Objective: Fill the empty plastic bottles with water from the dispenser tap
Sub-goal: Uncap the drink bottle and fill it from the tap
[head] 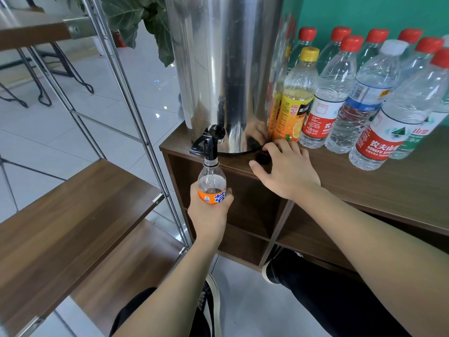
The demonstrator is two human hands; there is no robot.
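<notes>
The left hand (210, 210) gripped the small orange-labelled bottle (212, 184) upright beyond the worktop's (379, 183) front-left corner, its open neck directly beneath the black tap (208, 142). The right hand (286, 169) rested open, flat beside a dark cap (263, 157). Good filling likely required keeping the neck centred under the spout.

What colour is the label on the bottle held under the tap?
Orange with blue lettering, on the bottle in the head view.
</notes>
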